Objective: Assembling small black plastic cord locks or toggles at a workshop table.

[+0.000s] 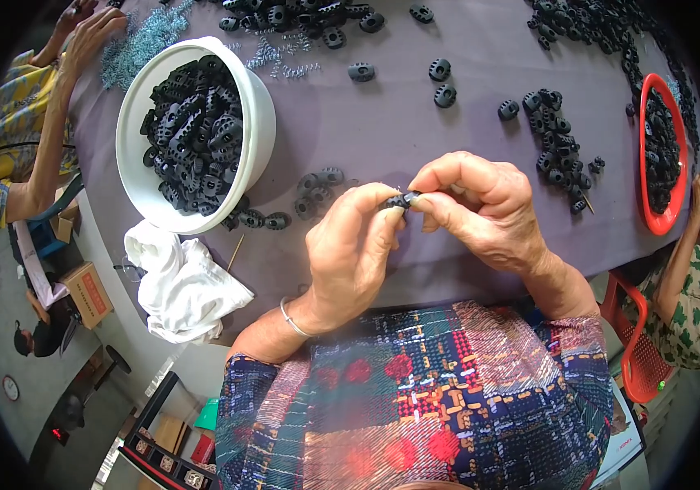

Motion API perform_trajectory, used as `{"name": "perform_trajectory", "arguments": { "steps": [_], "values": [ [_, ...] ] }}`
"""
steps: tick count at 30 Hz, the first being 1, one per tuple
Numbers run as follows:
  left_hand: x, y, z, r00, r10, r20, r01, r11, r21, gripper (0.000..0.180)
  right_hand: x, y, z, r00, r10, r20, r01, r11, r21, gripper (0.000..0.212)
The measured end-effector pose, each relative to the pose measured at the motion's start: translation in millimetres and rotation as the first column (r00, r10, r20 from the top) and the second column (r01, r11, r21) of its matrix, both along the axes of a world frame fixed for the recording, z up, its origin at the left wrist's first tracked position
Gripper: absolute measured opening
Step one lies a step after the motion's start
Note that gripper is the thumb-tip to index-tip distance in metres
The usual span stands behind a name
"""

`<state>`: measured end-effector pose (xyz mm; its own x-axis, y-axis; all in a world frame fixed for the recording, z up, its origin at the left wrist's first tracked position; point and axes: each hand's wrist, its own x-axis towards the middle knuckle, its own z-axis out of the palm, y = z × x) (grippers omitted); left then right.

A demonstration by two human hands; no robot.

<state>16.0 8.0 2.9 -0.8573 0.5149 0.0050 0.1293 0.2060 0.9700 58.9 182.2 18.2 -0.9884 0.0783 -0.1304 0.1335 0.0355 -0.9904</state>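
In front of my chest, above the near part of the table, my two hands meet fingertip to fingertip. Thumb and index finger of my left hand [355, 233] pinch a small black slotted plastic piece [399, 201]. At its right end, my right hand [480, 208] also grips with thumb and index finger; a small pale glint shows there, too small to name. Similar black plastic pieces [317, 189] lie just beyond my left hand. A white tub [264, 122] heaped with such pieces stands to the left.
A white cloth [182, 282] and a thin stick [236, 252] lie near left. Loose springs [150, 41] pile up at the far left, by another person's hand [97, 34]. More black pieces [558, 147] cluster at right, near a red basket [650, 216] and another person's arm [684, 245].
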Motion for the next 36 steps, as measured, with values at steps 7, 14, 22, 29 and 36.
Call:
{"name": "perform_trajectory", "arguments": {
  "steps": [7, 14, 22, 29, 36],
  "values": [
    [0, 1, -3, 0.992, -0.014, 0.124, 0.007, 0.999, 0.052, 0.012, -2, 2, -5, 0.997, -0.006, 0.078, 0.013, 0.996, -0.086, 0.007],
    [-3, -3, -7, 0.995, -0.073, -0.072, 0.071, 0.997, -0.036, 0.013, -2, 3, -3, 0.994, 0.017, 0.106, -0.011, 0.998, -0.059, 0.007],
    [-4, 3, -5, 0.965, -0.116, -0.237, 0.102, 0.992, -0.071, 0.017, -3, 16, -6, 0.994, 0.097, 0.048, -0.096, 0.995, -0.014, 0.007],
    [-8, 2, 1, 0.991, -0.134, -0.023, 0.134, 0.991, -0.026, 0.014, -2, 16, -6, 0.981, 0.104, -0.166, -0.063, 0.971, 0.23, 0.008],
    [-10, 0, 5, 0.986, -0.165, 0.024, 0.166, 0.985, -0.047, 0.015, -3, 18, 1, 0.978, 0.138, -0.159, -0.096, 0.965, 0.245, 0.008]
  ]
}}
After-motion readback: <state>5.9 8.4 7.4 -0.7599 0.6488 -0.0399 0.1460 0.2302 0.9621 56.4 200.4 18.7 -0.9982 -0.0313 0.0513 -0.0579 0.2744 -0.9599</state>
